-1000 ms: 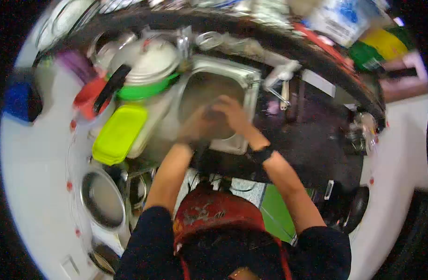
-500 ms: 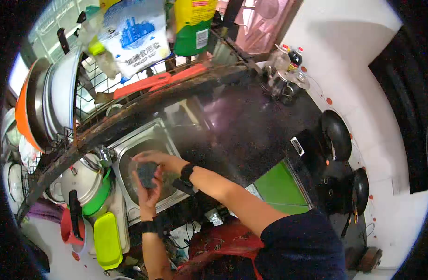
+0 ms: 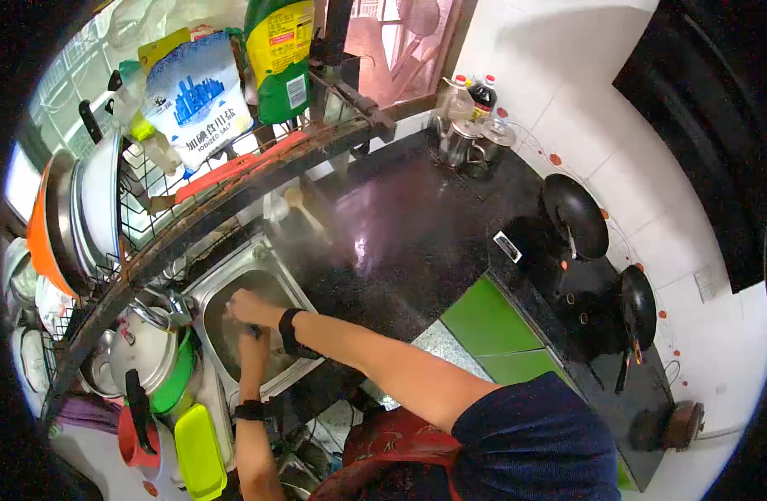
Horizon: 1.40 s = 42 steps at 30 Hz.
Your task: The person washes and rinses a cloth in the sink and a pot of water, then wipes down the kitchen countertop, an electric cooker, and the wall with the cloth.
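Both my hands are together low inside the steel sink [image 3: 304, 294]. My right hand [image 3: 255, 308] is closed in a fist above and against my left hand [image 3: 252, 351], whose fingers are also closed. Between them a small bit of a dark grey cloth [image 3: 254, 331] shows; the rest is hidden in the hands. A dark band sits on each wrist. The faucet [image 3: 180, 307] stands at the sink's left edge, beside my hands.
A black rack [image 3: 258, 188] with a salt bag [image 3: 198, 104], a green bottle [image 3: 281, 63] and bowls hangs over the sink's far side. Left stand a lidded pot [image 3: 141, 351], a red pot [image 3: 137, 442] and a yellow-green tray [image 3: 200, 451]. Two black pans [image 3: 576, 217] are right.
My hands have closed around the dark grey cloth, which lay spread between them before, and they now press together. The view has shifted, so the counter and rack sit further left.
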### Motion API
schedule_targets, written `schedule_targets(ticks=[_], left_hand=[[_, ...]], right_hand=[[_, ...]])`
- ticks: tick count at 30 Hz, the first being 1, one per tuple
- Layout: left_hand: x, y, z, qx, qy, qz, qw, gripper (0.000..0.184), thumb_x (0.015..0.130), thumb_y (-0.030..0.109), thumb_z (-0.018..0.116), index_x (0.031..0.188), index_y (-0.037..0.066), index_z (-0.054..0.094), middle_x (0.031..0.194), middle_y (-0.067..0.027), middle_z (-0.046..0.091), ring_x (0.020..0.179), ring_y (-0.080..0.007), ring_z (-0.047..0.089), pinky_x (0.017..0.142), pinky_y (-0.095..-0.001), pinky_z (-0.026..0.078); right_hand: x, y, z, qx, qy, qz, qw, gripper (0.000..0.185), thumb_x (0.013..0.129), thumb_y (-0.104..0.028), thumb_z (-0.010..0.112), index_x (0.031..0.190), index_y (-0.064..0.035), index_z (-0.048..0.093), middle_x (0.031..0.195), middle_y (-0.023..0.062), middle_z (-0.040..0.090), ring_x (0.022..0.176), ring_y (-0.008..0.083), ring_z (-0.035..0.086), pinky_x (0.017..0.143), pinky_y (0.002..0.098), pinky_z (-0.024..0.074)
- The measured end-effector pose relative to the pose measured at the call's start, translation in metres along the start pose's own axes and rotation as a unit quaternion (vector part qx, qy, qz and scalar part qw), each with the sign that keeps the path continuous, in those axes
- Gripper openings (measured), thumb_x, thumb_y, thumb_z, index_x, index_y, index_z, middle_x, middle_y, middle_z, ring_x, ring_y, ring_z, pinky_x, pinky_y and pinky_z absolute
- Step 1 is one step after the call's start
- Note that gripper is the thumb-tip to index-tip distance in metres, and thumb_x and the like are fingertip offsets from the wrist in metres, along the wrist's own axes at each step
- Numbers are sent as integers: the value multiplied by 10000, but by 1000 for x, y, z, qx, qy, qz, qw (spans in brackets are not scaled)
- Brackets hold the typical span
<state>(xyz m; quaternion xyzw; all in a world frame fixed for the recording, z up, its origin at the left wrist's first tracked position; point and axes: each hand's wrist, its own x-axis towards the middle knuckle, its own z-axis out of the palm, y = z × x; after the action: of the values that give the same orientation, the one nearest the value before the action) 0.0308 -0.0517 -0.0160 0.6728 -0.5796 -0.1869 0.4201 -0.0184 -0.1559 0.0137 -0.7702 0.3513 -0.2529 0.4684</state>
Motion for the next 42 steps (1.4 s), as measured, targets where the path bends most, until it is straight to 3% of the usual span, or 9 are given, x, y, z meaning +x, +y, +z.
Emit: schedule_targets(ticks=[2, 5, 8, 11, 13, 19, 29, 35, 42], left_hand=[[-6, 16, -2, 138, -111, -232, 956, 383, 791, 289, 641, 898, -71, 569, 717, -252, 602, 606, -375, 603, 550, -417, 467], [-19, 22, -5, 179, -92, 28, 979, 408, 797, 293, 636, 992, -57, 554, 710, -205, 616, 668, -388, 615, 601, -413, 475], [-28, 29, -2, 288, -143, -38, 946, 383, 819, 247, 614, 1055, -39, 516, 768, -172, 635, 675, -352, 626, 629, -426, 480], [-32, 116, -2, 102, 148, 152, 972, 336, 830, 250, 599, 1044, 9, 503, 806, -126, 629, 607, -240, 601, 559, -365, 478], [-27, 144, -51, -93, -8, -53, 994, 309, 839, 271, 589, 1007, 26, 506, 801, -101, 608, 580, -193, 562, 517, -317, 458], [-17, 243, -119, -688, -130, -367, 613, 318, 878, 361, 530, 986, 62, 529, 704, -59, 539, 496, -73, 464, 355, -156, 345], [-26, 260, -93, -496, -60, -333, 800, 159, 827, 149, 540, 713, 57, 479, 572, 8, 431, 397, -80, 364, 338, -194, 303], [-18, 264, -84, 29, 41, -96, 994, 153, 790, 144, 572, 831, 16, 499, 587, -22, 492, 407, -102, 431, 347, -261, 315], [-11, 190, -76, 175, 68, 45, 981, 315, 759, 73, 576, 1034, -40, 473, 812, -230, 600, 687, -424, 571, 639, -419, 465]], right_hand=[[-12, -8, -3, -62, 30, 37, 997, 306, 841, -259, 547, 713, 9, 619, 729, 175, 642, 685, 296, 632, 668, 394, 507], [-19, 3, 8, -98, 61, 64, 991, 337, 858, -286, 528, 719, 5, 625, 724, 194, 636, 685, 319, 623, 679, 412, 500], [-27, 5, 8, -227, 61, 47, 971, 346, 860, -294, 534, 715, 6, 628, 772, 212, 638, 721, 367, 615, 687, 427, 494], [-52, -23, -22, 56, 104, 124, 985, 368, 865, -341, 533, 779, 3, 630, 858, 230, 625, 826, 384, 583, 722, 416, 475], [-80, -76, -59, 251, 28, -58, 966, 414, 871, -415, 514, 866, -15, 624, 932, 198, 607, 928, 319, 538, 759, 381, 443], [-94, -142, -141, 149, -135, -249, 947, 435, 848, -439, 553, 974, -31, 635, 799, 104, 629, 766, 211, 589, 700, 371, 468], [-122, -161, -170, -198, 48, -324, 924, 235, 825, -169, 459, 734, -9, 606, 729, 218, 606, 680, 403, 603, 621, 497, 482], [-94, -148, -135, -215, 90, -338, 912, 265, 789, -171, 489, 667, 25, 621, 739, 226, 618, 673, 410, 604, 631, 494, 488], [-103, -145, -148, -137, -20, -220, 966, 292, 828, -221, 464, 766, 2, 641, 743, 186, 637, 666, 337, 629, 596, 459, 505]])
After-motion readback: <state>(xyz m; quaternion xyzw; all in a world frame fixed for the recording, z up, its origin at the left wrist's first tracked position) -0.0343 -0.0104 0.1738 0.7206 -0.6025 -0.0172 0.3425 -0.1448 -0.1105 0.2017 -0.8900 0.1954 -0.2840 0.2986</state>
